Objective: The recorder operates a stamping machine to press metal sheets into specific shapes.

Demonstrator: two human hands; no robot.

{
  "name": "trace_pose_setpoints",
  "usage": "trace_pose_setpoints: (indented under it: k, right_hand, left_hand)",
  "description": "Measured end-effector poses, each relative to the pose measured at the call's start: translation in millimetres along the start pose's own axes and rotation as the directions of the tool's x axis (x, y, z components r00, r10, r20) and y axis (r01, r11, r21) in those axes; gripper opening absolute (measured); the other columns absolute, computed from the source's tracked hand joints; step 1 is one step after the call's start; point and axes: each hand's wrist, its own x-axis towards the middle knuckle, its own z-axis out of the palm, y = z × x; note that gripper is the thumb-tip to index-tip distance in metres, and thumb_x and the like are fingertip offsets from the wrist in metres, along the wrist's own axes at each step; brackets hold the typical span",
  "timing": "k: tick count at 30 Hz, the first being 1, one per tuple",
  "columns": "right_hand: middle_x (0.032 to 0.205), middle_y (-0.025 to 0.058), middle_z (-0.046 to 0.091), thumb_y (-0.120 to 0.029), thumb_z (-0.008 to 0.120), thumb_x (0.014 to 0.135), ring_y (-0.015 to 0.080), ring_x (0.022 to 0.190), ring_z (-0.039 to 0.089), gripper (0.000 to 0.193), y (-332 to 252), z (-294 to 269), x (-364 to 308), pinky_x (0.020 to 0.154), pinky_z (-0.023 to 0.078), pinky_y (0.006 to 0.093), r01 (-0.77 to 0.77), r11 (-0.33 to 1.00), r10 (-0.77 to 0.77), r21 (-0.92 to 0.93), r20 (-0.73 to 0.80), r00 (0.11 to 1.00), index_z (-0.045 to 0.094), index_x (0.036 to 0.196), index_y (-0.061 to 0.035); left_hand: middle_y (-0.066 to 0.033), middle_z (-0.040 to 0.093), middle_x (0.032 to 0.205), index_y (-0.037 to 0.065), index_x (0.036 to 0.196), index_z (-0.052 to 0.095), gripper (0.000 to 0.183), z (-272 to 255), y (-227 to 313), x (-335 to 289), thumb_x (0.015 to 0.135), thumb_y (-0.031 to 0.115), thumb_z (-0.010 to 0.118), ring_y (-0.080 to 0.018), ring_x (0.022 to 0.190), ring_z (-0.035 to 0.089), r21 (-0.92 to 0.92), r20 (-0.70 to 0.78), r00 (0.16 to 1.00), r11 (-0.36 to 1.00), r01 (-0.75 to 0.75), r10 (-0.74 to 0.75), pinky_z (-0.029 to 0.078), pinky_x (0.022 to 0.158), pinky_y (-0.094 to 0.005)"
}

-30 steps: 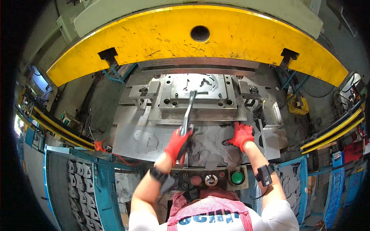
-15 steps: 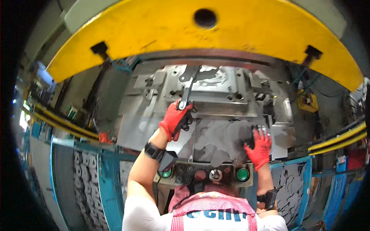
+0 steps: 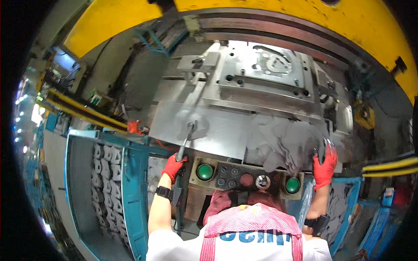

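Note:
My left hand, in a red glove, is closed round the grip of a long-handled metal pick-up tool. Its far end rests on a flat grey sheet-metal part, which lies over the smooth steel plate at the left; whether the two are joined I cannot tell. To the right, my right hand, also red-gloved, has its fingers apart at the right edge of a loose pile of flat grey metal blanks. Beyond the plate sits the steel press die, with a shaped outline on its top.
A control panel with green buttons stands between me and the plate. The yellow press beam arches overhead. Blue bins hold stacked grey parts at the left and more grey pieces at the right.
My left hand has drawn the tool back from the die toward the panel's left end. A flat part now lies under its tip. The view has shifted; my right hand stays by the pile.

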Motion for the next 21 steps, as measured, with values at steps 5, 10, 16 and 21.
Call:
trace_pose_setpoints:
  k: [5,10,16,21]
  right_hand:
    - [0.122,0.0140,0.044,-0.025,0.064,0.070,0.0315,0.115,0.038,0.057,-12.5,3.4,4.8,0.098,0.027,0.0412,0.035,0.977,-0.026,0.212,-0.046,0.999,0.045,0.121,-0.0079]
    - [0.122,0.0175,0.045,-0.039,0.068,0.063,0.0325,0.112,0.042,0.074,-35.2,1.5,48.3,0.093,0.034,0.0397,0.091,0.971,-0.144,0.223,0.235,0.961,0.040,0.124,-0.0078]
    - [0.115,0.0207,0.046,-0.063,0.070,0.047,0.0359,0.104,0.046,0.109,-84.3,16.9,69.2,0.085,0.038,0.0432,0.178,0.948,-0.055,-0.263,0.416,0.908,0.027,0.132,-0.0100]
    - [0.108,0.0192,0.052,-0.059,0.070,0.050,0.0340,0.099,0.052,0.097,-80.1,14.7,89.7,0.081,0.041,0.0432,0.078,0.954,0.098,-0.290,0.546,0.832,0.035,0.124,-0.0062]
  left_hand:
    - [-0.0006,0.052,0.065,0.012,0.096,0.055,0.015,-8.0,-85.1,4.3,0.088,0.018,0.044,-0.0124,0.046,0.047,-0.652,0.726,0.684,0.251,0.716,-0.067,0.041,0.038,-0.0286]
    - [0.0007,0.050,0.065,0.013,0.108,0.052,0.024,18.4,41.6,-23.0,0.091,0.021,0.037,-0.0113,0.046,0.044,-0.803,0.592,0.804,0.129,0.582,0.055,0.038,0.036,-0.0259]
    - [0.0020,0.046,0.060,0.009,0.109,0.050,0.027,35.2,57.9,-44.8,0.092,0.023,0.035,-0.0063,0.041,0.036,-0.846,0.500,0.861,0.265,0.463,0.094,0.029,0.036,-0.0192]
    - [0.0040,0.035,0.051,0.009,0.087,0.050,0.022,55.4,110.7,-73.3,0.092,0.023,0.034,-0.0065,0.037,0.032,-0.750,0.499,0.866,0.483,0.451,-0.032,0.026,0.034,-0.0200]
